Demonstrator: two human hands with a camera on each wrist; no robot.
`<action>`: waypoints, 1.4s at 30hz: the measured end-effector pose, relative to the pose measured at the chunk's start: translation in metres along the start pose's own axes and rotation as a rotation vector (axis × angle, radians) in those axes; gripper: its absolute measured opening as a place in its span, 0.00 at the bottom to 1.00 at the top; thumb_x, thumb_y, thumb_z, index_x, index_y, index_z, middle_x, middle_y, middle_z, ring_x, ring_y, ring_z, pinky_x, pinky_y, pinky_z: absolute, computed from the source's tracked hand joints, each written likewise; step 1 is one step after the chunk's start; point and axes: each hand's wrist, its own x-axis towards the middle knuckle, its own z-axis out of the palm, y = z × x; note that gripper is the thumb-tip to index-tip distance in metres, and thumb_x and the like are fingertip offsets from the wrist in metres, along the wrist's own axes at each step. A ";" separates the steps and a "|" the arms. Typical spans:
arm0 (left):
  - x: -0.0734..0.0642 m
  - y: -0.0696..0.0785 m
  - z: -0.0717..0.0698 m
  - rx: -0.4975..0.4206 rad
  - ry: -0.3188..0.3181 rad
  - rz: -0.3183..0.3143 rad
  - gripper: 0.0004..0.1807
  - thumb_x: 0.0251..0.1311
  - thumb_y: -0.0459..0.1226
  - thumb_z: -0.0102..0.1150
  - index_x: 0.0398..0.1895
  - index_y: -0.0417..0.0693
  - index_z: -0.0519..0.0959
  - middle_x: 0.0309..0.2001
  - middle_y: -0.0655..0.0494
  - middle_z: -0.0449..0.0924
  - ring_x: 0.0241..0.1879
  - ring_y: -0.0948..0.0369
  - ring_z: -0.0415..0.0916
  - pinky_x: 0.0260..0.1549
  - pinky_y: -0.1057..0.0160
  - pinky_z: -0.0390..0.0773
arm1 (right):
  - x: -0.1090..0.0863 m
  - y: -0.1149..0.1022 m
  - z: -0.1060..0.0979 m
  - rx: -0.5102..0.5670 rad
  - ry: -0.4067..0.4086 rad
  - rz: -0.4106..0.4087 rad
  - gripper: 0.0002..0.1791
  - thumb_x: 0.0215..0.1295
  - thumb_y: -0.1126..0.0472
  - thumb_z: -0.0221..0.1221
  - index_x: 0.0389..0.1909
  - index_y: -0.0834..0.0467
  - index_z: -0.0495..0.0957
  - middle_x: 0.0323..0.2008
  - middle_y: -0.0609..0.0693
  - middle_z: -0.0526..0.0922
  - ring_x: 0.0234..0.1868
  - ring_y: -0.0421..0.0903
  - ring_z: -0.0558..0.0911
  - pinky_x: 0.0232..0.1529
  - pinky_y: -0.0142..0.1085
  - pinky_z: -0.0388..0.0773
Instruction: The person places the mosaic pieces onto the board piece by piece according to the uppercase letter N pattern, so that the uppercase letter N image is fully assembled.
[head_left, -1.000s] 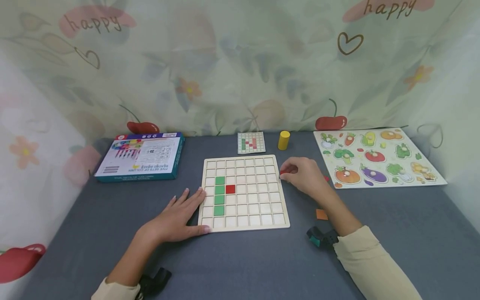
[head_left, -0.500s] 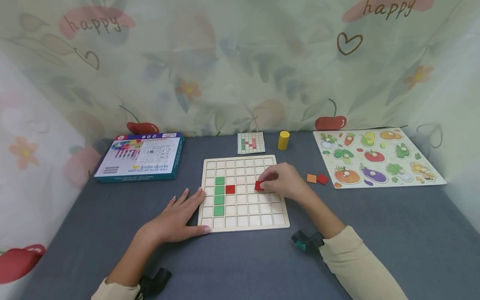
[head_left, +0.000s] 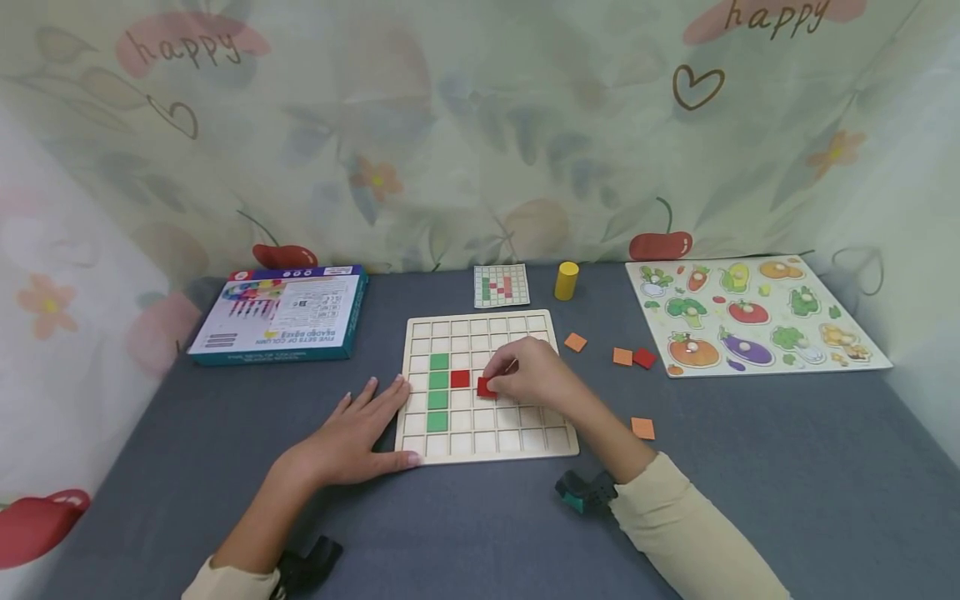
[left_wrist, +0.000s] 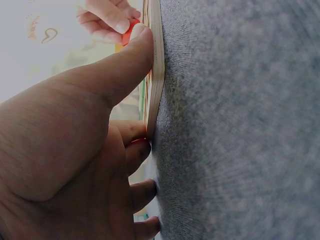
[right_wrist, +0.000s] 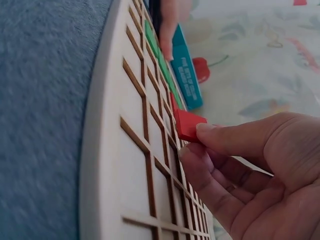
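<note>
A wooden grid board (head_left: pixel 461 445) lies on the table. In its second column sit several green square tiles (head_left: pixel 438 400), with one red tile (head_left: pixel 460 379) in a cell beside them. My right hand (head_left: pixel 531 375) pinches another red tile (right_wrist: pixel 189 125) between thumb and fingers, close over the middle of the board. My left hand (head_left: pixel 347 435) rests at the board's left edge with fingers spread, the thumb on its near left corner. In the left wrist view, the left thumb (left_wrist: pixel 142 42) lies along the board's edge.
Right of the board lie orange tiles (head_left: pixel 622 357) and a red tile (head_left: pixel 644 358). Behind it stand a small pattern card (head_left: pixel 501 286) and a yellow cylinder (head_left: pixel 566 282). A boxed set (head_left: pixel 281 317) lies at the left, a vegetable picture board (head_left: pixel 757 317) at the right.
My right hand has carried the pinched red tile leftward from beside the board's right edge to over its middle. Loose tiles at the right are uncovered. The left hand has stayed in place.
</note>
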 end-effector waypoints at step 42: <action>0.000 -0.001 0.000 -0.006 0.002 0.011 0.56 0.60 0.66 0.58 0.81 0.45 0.48 0.80 0.47 0.44 0.77 0.39 0.35 0.68 0.31 0.38 | -0.021 -0.004 0.004 -0.285 0.101 -0.146 0.07 0.61 0.67 0.66 0.39 0.57 0.88 0.30 0.43 0.79 0.32 0.42 0.76 0.35 0.36 0.75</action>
